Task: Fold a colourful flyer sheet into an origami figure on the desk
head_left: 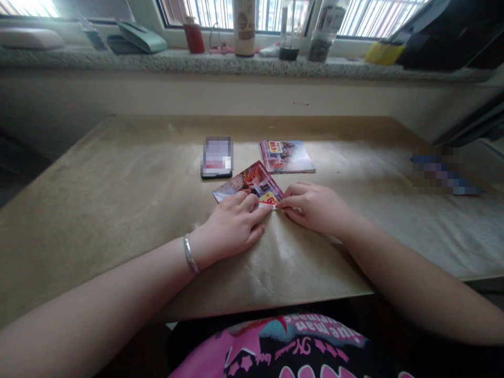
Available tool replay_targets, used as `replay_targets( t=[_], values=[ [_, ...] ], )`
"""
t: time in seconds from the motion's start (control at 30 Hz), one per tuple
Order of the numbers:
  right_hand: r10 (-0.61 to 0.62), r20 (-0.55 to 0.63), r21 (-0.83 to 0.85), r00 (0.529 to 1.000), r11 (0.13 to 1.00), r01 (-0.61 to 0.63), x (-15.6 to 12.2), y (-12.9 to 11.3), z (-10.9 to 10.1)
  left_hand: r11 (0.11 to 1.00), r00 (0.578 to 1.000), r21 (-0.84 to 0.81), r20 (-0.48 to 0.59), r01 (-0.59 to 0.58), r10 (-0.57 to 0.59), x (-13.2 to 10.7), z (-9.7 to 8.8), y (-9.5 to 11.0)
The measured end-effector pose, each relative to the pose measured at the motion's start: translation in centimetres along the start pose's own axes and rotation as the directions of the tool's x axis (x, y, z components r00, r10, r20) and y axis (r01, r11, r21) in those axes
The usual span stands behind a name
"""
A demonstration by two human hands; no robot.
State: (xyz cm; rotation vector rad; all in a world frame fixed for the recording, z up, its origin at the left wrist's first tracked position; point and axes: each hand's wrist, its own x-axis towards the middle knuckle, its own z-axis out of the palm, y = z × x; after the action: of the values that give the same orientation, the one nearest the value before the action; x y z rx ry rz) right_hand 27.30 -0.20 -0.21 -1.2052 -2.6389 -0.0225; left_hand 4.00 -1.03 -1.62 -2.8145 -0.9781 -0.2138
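Observation:
A colourful printed leaflet [252, 182] lies on the brown paper-covered table [118, 199], tilted, with its near corner under my fingers. My left hand [232, 226], with a silver bangle at the wrist, rests palm down and its fingertips press the leaflet's near edge. My right hand [315, 207] lies beside it with fingers curled, pinching the same near corner. The fingertips of both hands meet at that corner. A second leaflet [286, 156] lies flat just beyond, untouched.
A phone with a blurred screen [217, 157] lies left of the leaflets. A blurred object [443, 170] sits at the table's right. On the stone windowsill [157, 62] behind stand a red cup [194, 37], bottles and jars.

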Motion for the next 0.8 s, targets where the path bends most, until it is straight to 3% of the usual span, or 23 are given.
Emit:
replay_targets(
  t=[0.13,0.47,0.8],
  values=[
    [-0.019,0.025,-0.053,0.999,0.998,0.020,0.1,-0.5,0.1,1.000,1.000,-0.001,-0.008,-0.006,0.006,-0.2,0.0,-0.1],
    [0.079,0.084,0.035,0.993,0.996,-0.082,0.0,0.2,-0.2,1.000,1.000,-0.030,-0.006,-0.008,0.008,-0.5,0.0,-0.2],
    [0.078,0.115,-0.160,0.990,0.985,-0.059,0.2,-0.9,-0.3,0.999,1.000,-0.035,-0.009,-0.026,0.025,-0.4,-0.2,-0.1]
  ],
)
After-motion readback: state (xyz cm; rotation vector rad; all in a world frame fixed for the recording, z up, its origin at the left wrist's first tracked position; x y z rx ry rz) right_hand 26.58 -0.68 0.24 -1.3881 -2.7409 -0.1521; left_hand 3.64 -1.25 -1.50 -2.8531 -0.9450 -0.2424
